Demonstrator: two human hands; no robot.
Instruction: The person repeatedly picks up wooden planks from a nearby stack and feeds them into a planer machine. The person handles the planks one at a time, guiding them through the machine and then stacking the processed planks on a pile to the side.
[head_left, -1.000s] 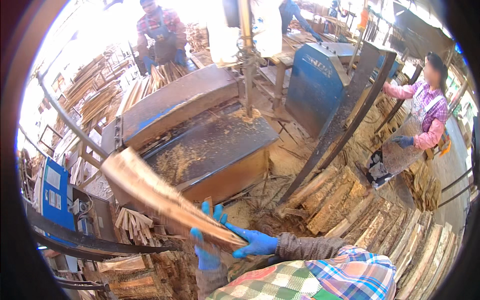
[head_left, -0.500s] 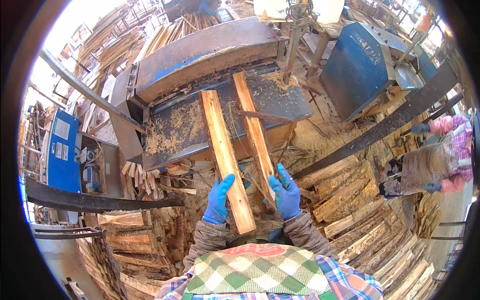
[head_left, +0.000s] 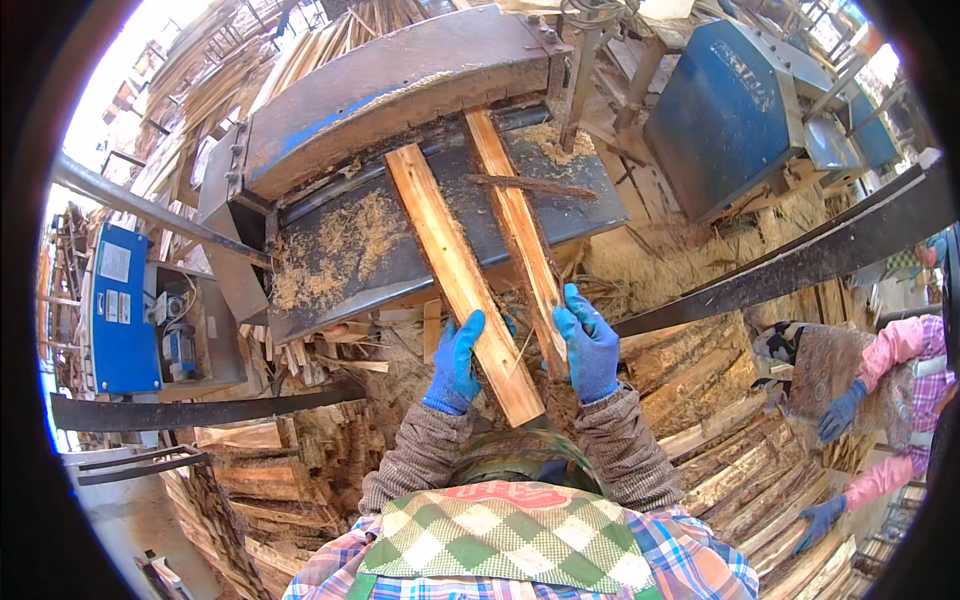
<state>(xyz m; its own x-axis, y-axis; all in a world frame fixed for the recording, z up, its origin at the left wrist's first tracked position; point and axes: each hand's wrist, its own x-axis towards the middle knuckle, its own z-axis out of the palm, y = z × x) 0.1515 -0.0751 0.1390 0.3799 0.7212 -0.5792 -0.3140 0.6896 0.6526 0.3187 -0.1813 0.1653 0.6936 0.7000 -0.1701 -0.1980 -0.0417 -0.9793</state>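
Note:
Two bark-edged wooden boards lie side by side with their far ends on the dark metal feed table (head_left: 350,290) of a machine. My left hand (head_left: 456,363), in a blue glove, is closed on the near part of the left board (head_left: 450,250), its thumb on top. The right board (head_left: 518,225) is gripped near its close end by my gloved right hand (head_left: 590,345); some of those fingers are hidden beneath it. A thin strip of bark (head_left: 535,187) lies across the right board.
Sawdust (head_left: 340,245) covers part of the table below the machine housing (head_left: 390,90). A dark metal bar (head_left: 800,265) runs at right, beside stacked slabs (head_left: 720,400). Another person (head_left: 890,370) in blue gloves bends there. A blue machine (head_left: 725,115) stands beyond.
Both boards have moved forward onto the table, toward the machine, with my hands following. The other person at right has leaned and reached toward the stacked slabs.

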